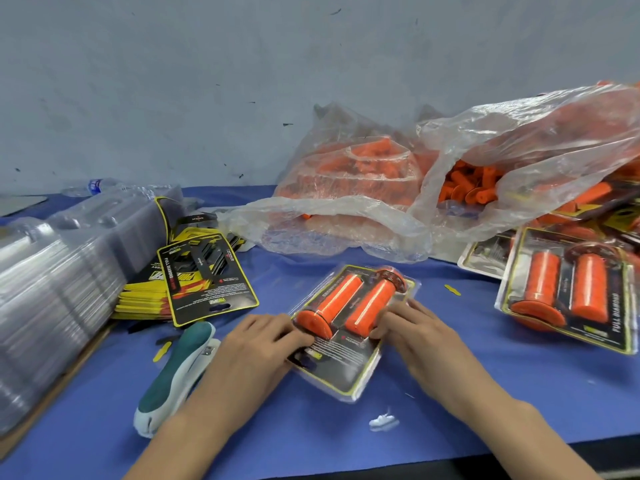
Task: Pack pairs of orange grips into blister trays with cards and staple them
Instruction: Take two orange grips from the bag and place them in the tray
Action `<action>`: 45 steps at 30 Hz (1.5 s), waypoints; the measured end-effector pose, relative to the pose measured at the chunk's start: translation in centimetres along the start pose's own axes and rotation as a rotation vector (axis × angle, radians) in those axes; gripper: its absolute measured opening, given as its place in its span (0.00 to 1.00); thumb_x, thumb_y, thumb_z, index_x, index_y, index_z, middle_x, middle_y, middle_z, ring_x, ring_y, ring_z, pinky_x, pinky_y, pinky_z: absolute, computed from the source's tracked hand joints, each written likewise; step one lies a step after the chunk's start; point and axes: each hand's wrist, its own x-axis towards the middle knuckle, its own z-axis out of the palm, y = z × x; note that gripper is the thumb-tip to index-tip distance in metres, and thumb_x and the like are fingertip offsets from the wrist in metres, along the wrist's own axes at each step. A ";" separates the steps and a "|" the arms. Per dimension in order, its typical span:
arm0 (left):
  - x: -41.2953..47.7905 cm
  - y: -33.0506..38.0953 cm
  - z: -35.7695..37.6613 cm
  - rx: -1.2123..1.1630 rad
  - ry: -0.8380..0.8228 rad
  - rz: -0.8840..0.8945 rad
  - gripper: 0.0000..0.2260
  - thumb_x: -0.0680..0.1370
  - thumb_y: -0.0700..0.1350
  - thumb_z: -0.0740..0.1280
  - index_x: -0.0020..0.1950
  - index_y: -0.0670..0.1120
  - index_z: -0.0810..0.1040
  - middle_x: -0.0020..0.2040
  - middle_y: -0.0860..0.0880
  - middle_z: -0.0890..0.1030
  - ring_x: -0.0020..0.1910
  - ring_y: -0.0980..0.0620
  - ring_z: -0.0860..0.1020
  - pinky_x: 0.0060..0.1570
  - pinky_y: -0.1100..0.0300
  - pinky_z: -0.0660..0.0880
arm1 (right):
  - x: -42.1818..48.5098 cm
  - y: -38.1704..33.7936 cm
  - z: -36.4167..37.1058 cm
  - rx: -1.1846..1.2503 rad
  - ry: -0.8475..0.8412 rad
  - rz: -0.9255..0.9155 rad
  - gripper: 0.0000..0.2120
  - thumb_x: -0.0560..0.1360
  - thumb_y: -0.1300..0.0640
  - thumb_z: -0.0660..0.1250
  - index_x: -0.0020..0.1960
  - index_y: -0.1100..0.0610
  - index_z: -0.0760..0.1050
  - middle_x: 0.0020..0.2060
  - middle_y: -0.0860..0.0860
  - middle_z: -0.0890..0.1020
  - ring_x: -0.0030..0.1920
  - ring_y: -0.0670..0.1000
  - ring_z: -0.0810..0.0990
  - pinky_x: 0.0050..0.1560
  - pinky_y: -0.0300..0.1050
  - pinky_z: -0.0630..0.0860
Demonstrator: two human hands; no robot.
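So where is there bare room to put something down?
Bare blue cloth lies between the right hand and the finished orange-grip packs, also along the front edge. Crowded: clear tray stacks, yellow-black cards, green stapler left; plastic bags behind.

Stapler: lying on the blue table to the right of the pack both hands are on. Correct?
No. The head view shows the stapler lying on the blue table to the left of the pack, beside the left hand. The left hand and right hand are both on the pack, as you said.
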 end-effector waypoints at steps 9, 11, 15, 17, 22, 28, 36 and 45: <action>0.6 3.9 1.2 0.235 0.096 0.066 0.12 0.74 0.39 0.62 0.51 0.49 0.82 0.39 0.49 0.75 0.35 0.47 0.73 0.39 0.54 0.70 | 1.0 -1.7 0.8 1.011 -0.061 0.818 0.13 0.79 0.46 0.64 0.59 0.52 0.73 0.39 0.48 0.84 0.28 0.48 0.81 0.29 0.44 0.77; 0.6 4.4 1.6 0.186 0.115 0.116 0.08 0.77 0.40 0.64 0.52 0.48 0.81 0.41 0.49 0.75 0.37 0.47 0.73 0.42 0.55 0.68 | 1.0 -1.8 1.1 0.896 -0.101 0.723 0.07 0.81 0.50 0.61 0.55 0.51 0.73 0.29 0.49 0.82 0.24 0.50 0.78 0.24 0.42 0.72; 0.5 2.7 1.2 0.012 0.106 0.203 0.07 0.76 0.42 0.65 0.50 0.49 0.81 0.44 0.52 0.78 0.42 0.52 0.74 0.49 0.61 0.69 | 0.9 0.3 0.7 0.771 -0.134 0.641 0.07 0.81 0.49 0.60 0.54 0.50 0.75 0.27 0.50 0.79 0.22 0.51 0.72 0.23 0.40 0.67; 0.4 2.0 0.9 -0.041 0.109 0.201 0.06 0.76 0.42 0.65 0.47 0.49 0.81 0.44 0.52 0.79 0.43 0.51 0.74 0.50 0.63 0.69 | 1.2 1.1 0.4 0.793 -0.171 0.617 0.07 0.81 0.50 0.62 0.54 0.50 0.77 0.29 0.52 0.79 0.22 0.50 0.71 0.22 0.40 0.65; 0.9 3.2 0.5 -0.053 0.085 0.259 0.08 0.74 0.39 0.72 0.48 0.51 0.81 0.41 0.51 0.76 0.38 0.49 0.74 0.43 0.58 0.73 | 2.3 2.3 0.1 0.725 -0.177 0.728 0.09 0.75 0.47 0.66 0.48 0.51 0.81 0.28 0.47 0.79 0.25 0.49 0.74 0.22 0.37 0.64; 1.3 5.3 0.2 -0.055 0.096 0.342 0.07 0.77 0.40 0.70 0.46 0.53 0.81 0.40 0.52 0.75 0.37 0.51 0.71 0.39 0.63 0.67 | 3.6 3.2 1.0 0.391 -0.174 0.762 0.27 0.72 0.35 0.67 0.38 0.61 0.76 0.29 0.52 0.78 0.32 0.51 0.77 0.36 0.45 0.71; 0.6 2.1 1.1 -0.097 0.064 0.215 0.04 0.75 0.43 0.72 0.49 0.50 0.80 0.47 0.53 0.79 0.47 0.51 0.77 0.50 0.59 0.75 | 4.3 3.8 0.5 0.314 -0.162 0.561 0.19 0.75 0.40 0.66 0.35 0.54 0.74 0.29 0.49 0.79 0.31 0.48 0.76 0.33 0.46 0.69; 1.7 2.2 1.5 -0.038 0.032 0.138 0.07 0.75 0.41 0.72 0.49 0.51 0.81 0.45 0.53 0.79 0.42 0.50 0.77 0.40 0.57 0.75 | 3.7 -0.5 -1.4 0.041 0.134 0.333 0.15 0.76 0.37 0.56 0.56 0.41 0.73 0.50 0.40 0.76 0.51 0.47 0.74 0.50 0.46 0.71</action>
